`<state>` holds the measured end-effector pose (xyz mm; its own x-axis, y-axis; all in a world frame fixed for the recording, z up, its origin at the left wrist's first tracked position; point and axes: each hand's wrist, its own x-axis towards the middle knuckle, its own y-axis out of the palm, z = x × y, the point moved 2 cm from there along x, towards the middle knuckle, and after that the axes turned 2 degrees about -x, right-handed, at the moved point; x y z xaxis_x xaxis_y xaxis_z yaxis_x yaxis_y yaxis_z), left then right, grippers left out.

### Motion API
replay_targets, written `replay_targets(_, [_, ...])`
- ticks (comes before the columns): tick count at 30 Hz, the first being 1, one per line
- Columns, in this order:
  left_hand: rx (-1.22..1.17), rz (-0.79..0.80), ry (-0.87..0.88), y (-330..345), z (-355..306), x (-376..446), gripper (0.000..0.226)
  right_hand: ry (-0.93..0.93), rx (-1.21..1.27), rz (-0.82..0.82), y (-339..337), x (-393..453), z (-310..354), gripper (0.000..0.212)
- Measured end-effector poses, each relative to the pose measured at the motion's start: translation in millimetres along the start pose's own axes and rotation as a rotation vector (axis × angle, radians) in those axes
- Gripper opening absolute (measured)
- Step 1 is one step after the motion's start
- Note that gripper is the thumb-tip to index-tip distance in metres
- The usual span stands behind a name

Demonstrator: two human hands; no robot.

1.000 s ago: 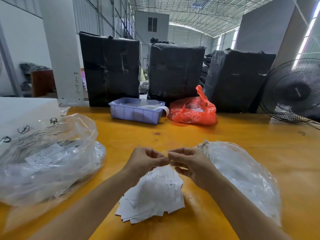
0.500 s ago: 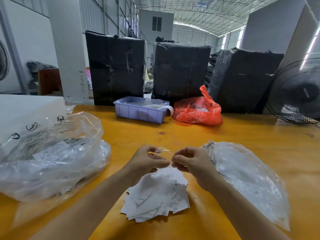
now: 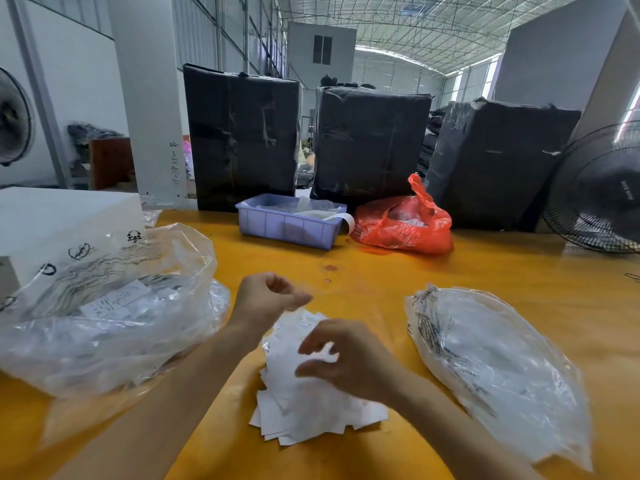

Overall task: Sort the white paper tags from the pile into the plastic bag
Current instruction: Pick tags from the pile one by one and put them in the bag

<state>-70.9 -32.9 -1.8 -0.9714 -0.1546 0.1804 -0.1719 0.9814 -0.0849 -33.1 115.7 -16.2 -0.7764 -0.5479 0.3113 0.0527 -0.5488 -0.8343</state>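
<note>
A heap of white paper tags [image 3: 311, 407] lies on the yellow table [image 3: 381, 282] right in front of me. My right hand [image 3: 346, 358] hovers just over the heap, blurred, with thumb and fingers apart and nothing in them. My left hand [image 3: 270, 299] is raised behind the heap with its fingertips pinched together on a small clear plastic bag that barely shows. A flat clear plastic bag [image 3: 502, 368] with pale contents lies right of the heap. A bigger crumpled clear bag [image 3: 104, 323] holding white labels sits on the left.
At the back of the table stand a blue plastic bin [image 3: 287, 230], a red plastic bag [image 3: 401, 226] and black wrapped parcels [image 3: 242, 140]. A white box [image 3: 52, 220] is at far left and a black fan [image 3: 602, 195] at far right.
Both hands were pinching a small clear film together above the heap. They have separated: the right hand has dropped toward the tags and the left has stayed up, shifted left.
</note>
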Motion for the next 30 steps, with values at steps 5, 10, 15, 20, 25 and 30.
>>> replay_targets(5, [-0.046,0.01,-0.027,4.5,5.4,-1.9,0.03,-0.064,-0.432,0.242,25.2,7.7,10.4,0.058])
replay_targets(10, [-0.013,0.047,-0.061,6.5,9.6,-2.9,0.023,-0.04,-0.459,0.087,9.9,1.6,-6.4,0.028])
replay_targets(15, [-0.121,0.07,-0.111,9.2,9.0,-4.1,0.013,0.242,0.092,-0.173,-6.3,-12.8,-24.3,0.018])
replay_targets(20, [-0.112,0.107,-0.136,11.6,7.2,-7.5,0.018,0.652,0.948,-0.402,-23.2,-26.3,-44.1,0.01])
replay_targets(25, [-0.119,0.174,-0.166,17.1,5.6,-11.2,0.008,0.691,1.199,-0.432,-27.7,-29.9,-44.7,0.007])
replay_targets(30, [-0.106,0.204,-0.16,24.1,6.2,-17.2,0.009,0.608,1.059,-0.487,-28.6,-30.3,-43.5,0.019])
